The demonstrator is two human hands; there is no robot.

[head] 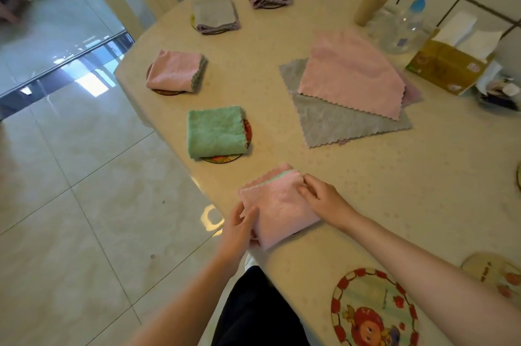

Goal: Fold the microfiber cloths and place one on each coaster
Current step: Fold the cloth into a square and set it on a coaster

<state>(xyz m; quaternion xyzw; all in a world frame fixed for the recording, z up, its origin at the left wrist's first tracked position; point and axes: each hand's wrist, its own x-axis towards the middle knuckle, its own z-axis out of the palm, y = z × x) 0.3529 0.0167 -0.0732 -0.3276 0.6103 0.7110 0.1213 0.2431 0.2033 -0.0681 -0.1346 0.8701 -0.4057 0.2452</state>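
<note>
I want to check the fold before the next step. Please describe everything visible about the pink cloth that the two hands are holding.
The folded pink microfiber cloth is a soft, fluffy, roughly square bundle with wavy scalloped edges; a green layer shows along its far edge. It lies flat near the cream table's front edge, turned at an angle. The left hand grips its near-left corner, fingers curled over the edge. The right hand pinches its right corner. Whether a coaster lies beneath it cannot be told.

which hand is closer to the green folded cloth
Left. The left hand holds the near-left edge of the pink cloth, below the green folded cloth. The right hand pinches the pink cloth's right side, farther away.
</note>
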